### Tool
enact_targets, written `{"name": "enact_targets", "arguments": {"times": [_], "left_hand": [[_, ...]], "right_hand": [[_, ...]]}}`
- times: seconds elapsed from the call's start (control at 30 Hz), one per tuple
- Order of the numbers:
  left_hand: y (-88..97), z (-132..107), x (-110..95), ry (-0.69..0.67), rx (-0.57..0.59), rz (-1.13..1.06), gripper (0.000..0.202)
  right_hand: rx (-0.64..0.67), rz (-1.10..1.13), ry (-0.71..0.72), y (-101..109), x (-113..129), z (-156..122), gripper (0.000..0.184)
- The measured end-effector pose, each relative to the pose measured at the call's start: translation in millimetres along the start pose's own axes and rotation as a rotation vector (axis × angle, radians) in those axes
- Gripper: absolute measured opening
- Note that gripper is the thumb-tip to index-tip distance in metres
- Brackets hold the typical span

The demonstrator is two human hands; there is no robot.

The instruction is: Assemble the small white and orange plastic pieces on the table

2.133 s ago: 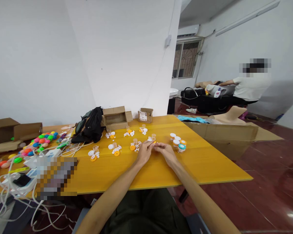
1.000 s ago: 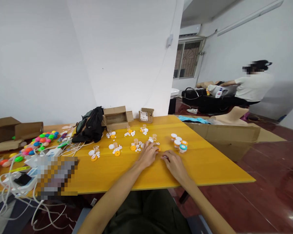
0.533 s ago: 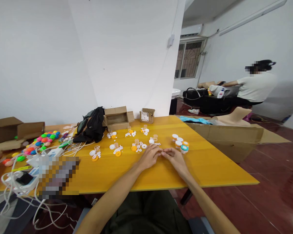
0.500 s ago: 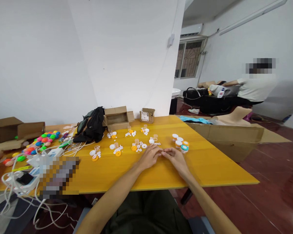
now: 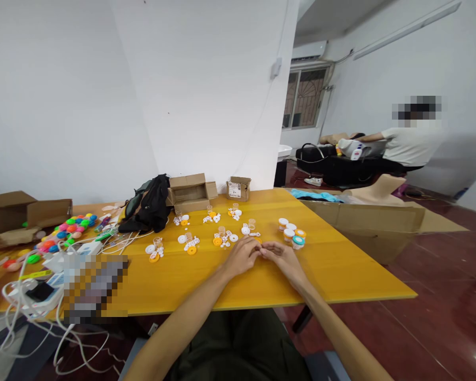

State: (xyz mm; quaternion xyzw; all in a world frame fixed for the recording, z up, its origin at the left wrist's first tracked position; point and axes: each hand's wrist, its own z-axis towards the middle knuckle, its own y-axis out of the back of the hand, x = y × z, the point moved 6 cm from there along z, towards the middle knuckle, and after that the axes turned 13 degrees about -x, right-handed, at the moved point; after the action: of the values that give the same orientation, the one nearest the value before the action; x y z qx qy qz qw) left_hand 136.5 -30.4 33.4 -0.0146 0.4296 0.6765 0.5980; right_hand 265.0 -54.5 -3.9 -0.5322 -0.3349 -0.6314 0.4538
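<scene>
My left hand [image 5: 243, 256] and my right hand [image 5: 282, 258] meet above the table, fingertips pinched together. Whatever they pinch is too small or hidden to make out. Just behind my left fingers an orange lid [image 5: 258, 241] partly shows. Beyond it lie a white lid [image 5: 245, 230], a clear plastic cup [image 5: 252, 224] and small red-dotted white pieces [image 5: 255, 234]. To the right of my right hand stands a cluster of small lidded jars, one with a teal lid [image 5: 299, 239], one with an orange lid [image 5: 300, 232], others with white lids [image 5: 283, 221].
Several groups of cups, lids and dotted pieces [image 5: 224, 239] spread across the yellow table [image 5: 333, 275]. Open cardboard boxes [image 5: 190, 196], a black bag [image 5: 148, 203], colourful balls [image 5: 71, 227] and a cabled power strip [image 5: 43, 299] stand left. Another person [image 5: 410, 143] sits at the back right.
My fingertips stay pressed together and shift very slightly. The orange lid behind them shows more now. At the far left, another person's hand has moved up. The view has turned a little.
</scene>
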Motion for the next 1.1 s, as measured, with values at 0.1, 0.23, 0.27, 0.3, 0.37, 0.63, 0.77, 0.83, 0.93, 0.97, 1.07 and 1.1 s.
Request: {"name": "enact_targets", "arguments": {"times": [0.1,0.23,0.27,0.3,0.37,0.63,0.77,0.83,0.93,0.97,1.07,1.1], "left_hand": [[-0.7,0.1,0.6,0.015,-0.005,0.002,0.01],[-1.6,0.8,1.4,0.037,-0.014,0.003,0.01],[-1.5,1.0,1.8,0.046,-0.018,0.004,0.01],[-1.4,1.2,2.2,0.054,-0.022,0.004,0.01],[-0.8,1.7,3.0,0.07,-0.035,0.008,0.01],[4.2,4.9,11.0,0.085,-0.135,0.142,0.016],[2.9,4.0,22.0,0.096,-0.16,0.304,0.018],[0.7,3.0,27.2,0.102,-0.154,0.361,0.018],[-1.6,1.8,31.9,0.098,-0.152,0.4,0.017],[-2.0,1.6,32.8,0.095,-0.152,0.405,0.017],[-2.7,1.6,34.8,0.096,-0.147,0.405,0.019],[-2.6,1.7,35.4,0.1,-0.145,0.399,0.02]], "right_hand": [[0.011,-0.005,0.0,-1.5,-0.1,-0.3,0.043],[0.004,-0.031,0.027,-2.3,3.0,-0.8,0.044],[0.002,-0.04,0.034,-2.3,3.9,-1.0,0.045],[-0.002,-0.048,0.038,-2.1,4.7,-1.2,0.045],[-0.012,-0.066,0.046,-1.3,5.9,-1.4,0.046],[-0.151,-0.117,0.085,5.9,6.5,0.8,0.048],[-0.179,-0.202,0.147,5.6,9.1,1.3,0.043],[-0.162,-0.234,0.166,3.3,9.1,1.3,0.038],[-0.101,-0.315,0.21,-3.1,8.3,0.5,0.024],[-0.086,-0.347,0.231,-5.0,8.1,0.2,0.019],[-0.081,-0.449,0.303,-8.6,7.8,0.7,0.01],[-0.084,-0.484,0.327,-9.1,7.4,1.4,0.01]]}}
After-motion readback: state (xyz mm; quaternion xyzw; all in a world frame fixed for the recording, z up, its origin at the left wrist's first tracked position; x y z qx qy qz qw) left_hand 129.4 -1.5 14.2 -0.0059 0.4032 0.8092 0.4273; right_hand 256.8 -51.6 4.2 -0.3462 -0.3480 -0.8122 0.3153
